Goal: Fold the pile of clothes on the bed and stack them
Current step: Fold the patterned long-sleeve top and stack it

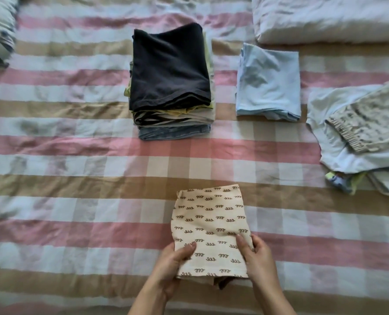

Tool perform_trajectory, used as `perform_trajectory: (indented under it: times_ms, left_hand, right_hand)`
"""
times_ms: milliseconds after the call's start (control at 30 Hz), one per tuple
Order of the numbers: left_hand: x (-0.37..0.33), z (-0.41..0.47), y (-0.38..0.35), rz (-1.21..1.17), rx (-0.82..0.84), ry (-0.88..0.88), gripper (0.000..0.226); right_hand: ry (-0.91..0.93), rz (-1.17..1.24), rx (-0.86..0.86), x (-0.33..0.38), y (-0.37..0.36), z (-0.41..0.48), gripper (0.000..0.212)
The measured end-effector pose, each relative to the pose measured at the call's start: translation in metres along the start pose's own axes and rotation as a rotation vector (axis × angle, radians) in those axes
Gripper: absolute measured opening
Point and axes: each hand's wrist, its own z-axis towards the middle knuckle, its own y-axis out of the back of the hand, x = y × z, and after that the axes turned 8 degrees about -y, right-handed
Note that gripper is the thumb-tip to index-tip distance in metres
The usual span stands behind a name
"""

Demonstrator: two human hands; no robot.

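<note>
L grip [173,264] & R grip [259,260] pinch folded cream garment [211,223]; dark-topped stack [169,67], blue fold [268,80], loose pile [359,133] beyond, apart.

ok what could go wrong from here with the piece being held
1. The left hand and right hand grip the cream patterned piece only at its near end, so the far end may flop open when lifted.
2. The stack topped by the black garment is tall with uneven edges; adding more could tip it.

Folded stack [169,83]: one. Blue garment [268,83]: one. Cream garment [211,223]: one. Loose pile [348,153]: one.
</note>
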Motion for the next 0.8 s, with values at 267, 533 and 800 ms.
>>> perform_trajectory:
  times_ms: [267, 533, 800]
  left_hand:
    - [-0.084, 0.014, -0.111, 0.113, 0.076, -0.312, 0.022]
    - [-0.219, 0.087, -0.231, 0.152, 0.210, -0.542, 0.028]
    - [-0.267, 0.204, -0.283, 0.235, 0.134, -0.475, 0.026]
  right_hand:
    - [0.149, 0.071, -0.022, 0.123, 0.061, 0.019, 0.019]
    - [0.451, 0.052, -0.058, 0.302, 0.098, 0.101, 0.019]
    - [0.350, -0.023, -0.160, 0.347, 0.093, 0.243, 0.032]
